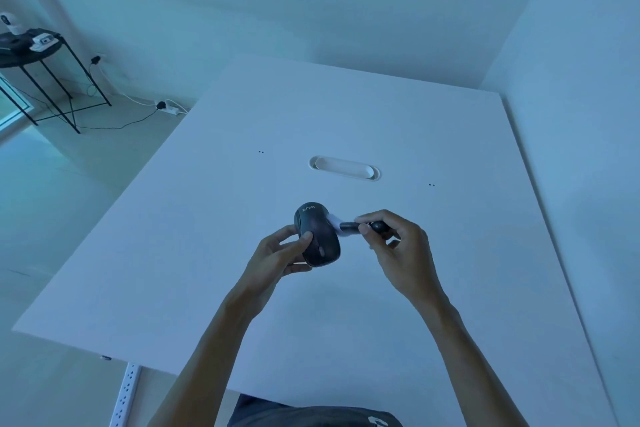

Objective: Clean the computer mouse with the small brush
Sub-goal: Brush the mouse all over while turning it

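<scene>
A dark computer mouse (317, 234) with pale lettering on its far end is held above the white table (207, 218), lifted and tilted. My left hand (280, 255) grips it from the left side, thumb on its top. My right hand (398, 246) pinches a small brush (349, 227) with a dark handle. Its white bristles touch the mouse's right edge.
A white oval cable cover (344, 168) is set into the table beyond the hands. A wall runs along the table's right side. On the floor at the left stand a black side table (41, 55) with small devices, cables and a power strip (169, 109).
</scene>
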Demonstrator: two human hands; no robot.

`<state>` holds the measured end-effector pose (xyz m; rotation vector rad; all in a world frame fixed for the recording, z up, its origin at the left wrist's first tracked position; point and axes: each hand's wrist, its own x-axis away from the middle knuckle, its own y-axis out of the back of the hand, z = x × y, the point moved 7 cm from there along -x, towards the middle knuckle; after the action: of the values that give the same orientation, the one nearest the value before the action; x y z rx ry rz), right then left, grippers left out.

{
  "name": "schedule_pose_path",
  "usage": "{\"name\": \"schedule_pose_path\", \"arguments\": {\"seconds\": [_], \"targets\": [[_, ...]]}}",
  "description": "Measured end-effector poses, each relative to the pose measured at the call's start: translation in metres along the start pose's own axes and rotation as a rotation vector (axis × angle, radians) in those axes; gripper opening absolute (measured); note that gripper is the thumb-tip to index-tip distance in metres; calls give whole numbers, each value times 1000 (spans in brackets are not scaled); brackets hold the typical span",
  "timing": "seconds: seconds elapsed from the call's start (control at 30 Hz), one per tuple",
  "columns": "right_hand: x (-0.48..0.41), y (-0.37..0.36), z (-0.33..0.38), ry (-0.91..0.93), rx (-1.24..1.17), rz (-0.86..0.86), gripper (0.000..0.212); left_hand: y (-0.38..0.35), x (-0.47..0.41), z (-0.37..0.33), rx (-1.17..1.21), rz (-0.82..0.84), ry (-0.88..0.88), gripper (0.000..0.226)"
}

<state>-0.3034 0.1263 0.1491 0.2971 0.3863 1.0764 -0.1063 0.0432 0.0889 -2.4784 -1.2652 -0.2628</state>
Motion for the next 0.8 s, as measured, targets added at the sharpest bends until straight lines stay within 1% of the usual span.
{"name": "schedule_pose_path", "arguments": {"seconds": [0.1, 0.23, 0.33, 0.53, 0.67, 0.8], "targets": [[-1, -1, -2, -1, 33, 27, 12, 1, -4, -3, -77, -53, 13, 50], [-3, 4, -2, 14, 41, -29, 11, 6, -4, 2, -41, -120, 62, 36], [-3, 2, 3, 41, 36, -41, 10, 8, -5, 7, -33, -146, 95, 33], [3, -9, 1, 43, 35, 5, 9, 7, -7, 21, 113, -156, 171, 27], [3, -11, 1, 64, 47, 37, 10, 5, -7, 21, 88, -132, 193, 36], [3, -12, 5, 93, 71, 78, 11, 9, -9, 19, 80, -168, 200, 34]]}}
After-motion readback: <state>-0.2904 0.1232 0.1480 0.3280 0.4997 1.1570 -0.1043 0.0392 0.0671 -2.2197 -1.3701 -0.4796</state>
